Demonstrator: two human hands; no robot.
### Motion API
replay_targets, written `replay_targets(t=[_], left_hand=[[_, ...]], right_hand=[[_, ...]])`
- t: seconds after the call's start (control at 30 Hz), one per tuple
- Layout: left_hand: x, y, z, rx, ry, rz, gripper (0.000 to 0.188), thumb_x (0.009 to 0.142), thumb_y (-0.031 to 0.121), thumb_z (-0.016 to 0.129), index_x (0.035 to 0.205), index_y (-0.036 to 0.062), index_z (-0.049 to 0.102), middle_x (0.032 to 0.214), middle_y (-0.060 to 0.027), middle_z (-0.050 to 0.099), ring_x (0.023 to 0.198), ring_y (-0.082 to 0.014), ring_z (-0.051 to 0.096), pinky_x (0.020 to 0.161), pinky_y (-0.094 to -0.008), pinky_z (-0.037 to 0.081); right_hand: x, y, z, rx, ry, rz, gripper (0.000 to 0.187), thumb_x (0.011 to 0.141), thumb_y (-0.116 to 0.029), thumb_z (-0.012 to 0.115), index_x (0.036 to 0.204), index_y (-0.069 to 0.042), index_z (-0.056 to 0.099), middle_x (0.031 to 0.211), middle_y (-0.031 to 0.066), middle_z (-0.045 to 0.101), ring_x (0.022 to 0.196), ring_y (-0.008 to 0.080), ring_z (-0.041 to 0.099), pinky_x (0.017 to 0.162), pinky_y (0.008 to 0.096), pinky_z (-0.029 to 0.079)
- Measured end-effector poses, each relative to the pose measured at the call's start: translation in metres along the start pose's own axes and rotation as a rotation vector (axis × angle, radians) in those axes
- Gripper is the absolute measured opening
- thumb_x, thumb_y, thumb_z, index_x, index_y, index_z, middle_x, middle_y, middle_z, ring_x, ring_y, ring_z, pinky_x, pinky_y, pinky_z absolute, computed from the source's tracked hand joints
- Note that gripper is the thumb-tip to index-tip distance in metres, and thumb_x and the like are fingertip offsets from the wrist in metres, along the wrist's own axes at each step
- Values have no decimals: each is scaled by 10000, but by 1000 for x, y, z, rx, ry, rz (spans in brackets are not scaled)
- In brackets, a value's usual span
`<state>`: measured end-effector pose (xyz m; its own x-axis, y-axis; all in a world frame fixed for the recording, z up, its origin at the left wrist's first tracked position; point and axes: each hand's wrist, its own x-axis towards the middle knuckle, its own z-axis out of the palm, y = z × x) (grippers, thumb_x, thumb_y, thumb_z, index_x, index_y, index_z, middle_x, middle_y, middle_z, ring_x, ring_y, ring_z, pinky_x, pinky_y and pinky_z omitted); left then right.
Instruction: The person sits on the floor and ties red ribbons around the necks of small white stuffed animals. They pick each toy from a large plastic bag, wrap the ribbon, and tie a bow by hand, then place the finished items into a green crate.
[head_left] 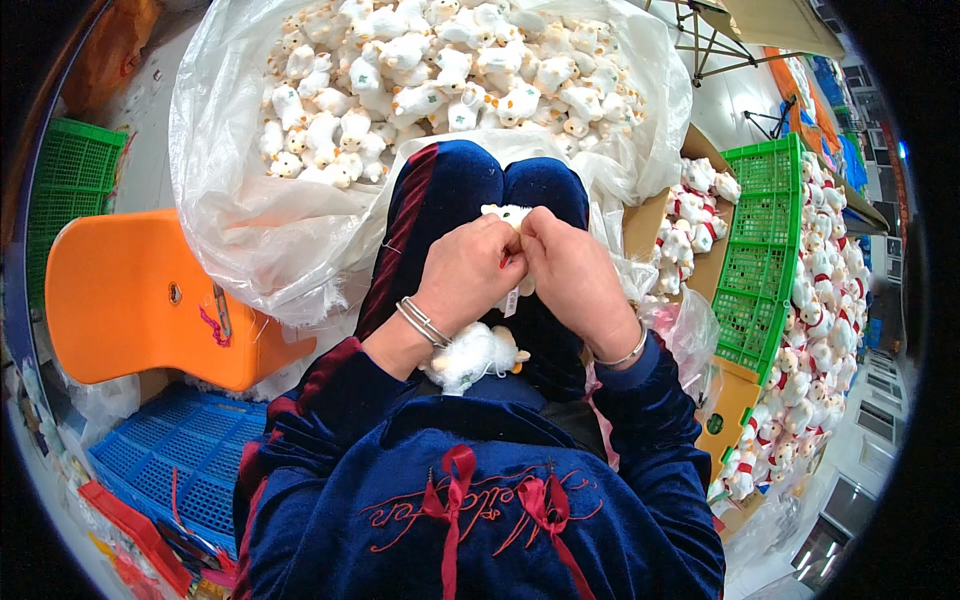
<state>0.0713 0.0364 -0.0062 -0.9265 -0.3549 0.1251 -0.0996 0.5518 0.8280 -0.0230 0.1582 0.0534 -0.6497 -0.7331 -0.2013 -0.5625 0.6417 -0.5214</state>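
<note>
Over my knees, both hands meet on a small white plush toy [507, 212]; its head pokes out above the fingertips. My left hand [468, 270] is closed around it with the fingers curled, and a bit of red shows by those fingers. Pressed against the toy from the other side, my right hand [573, 277] pinches with thumb and forefinger. A white tag [511, 302] hangs under the hands. Most of the toy's body is hidden. Below my left wrist, a second white plush toy [474, 358] with orange-tan parts lies on my lap.
Ahead, a big clear plastic sheet [225, 215] holds a heap of white plush toys [400, 75]. An orange stool [150, 290] and a blue crate [175, 440] stand left. Right are a cardboard box [705, 265], a green crate [755, 260] and plush toys with red neckbands [820, 320].
</note>
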Motion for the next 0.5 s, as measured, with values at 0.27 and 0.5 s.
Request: replay_targets(t=[0.27, 0.5], left_hand=[[15, -12, -21, -467, -336, -255, 176, 939, 136, 683, 974, -29, 733, 825, -59, 706, 717, -91, 625, 640, -268, 512], [18, -15, -24, -443, -411, -264, 191, 967, 155, 658, 980, -22, 731, 814, -40, 691, 719, -81, 608, 646, -267, 510]], right_hand=[[-3, 38, 14, 404, 65, -239, 76, 941, -66, 677, 1006, -26, 672, 872, 142, 663, 769, 280, 658, 699, 356, 527], [3, 50, -1, 514, -90, -315, 103, 916, -29, 721, 1018, -16, 722, 861, 69, 681, 773, 127, 634, 692, 275, 508]])
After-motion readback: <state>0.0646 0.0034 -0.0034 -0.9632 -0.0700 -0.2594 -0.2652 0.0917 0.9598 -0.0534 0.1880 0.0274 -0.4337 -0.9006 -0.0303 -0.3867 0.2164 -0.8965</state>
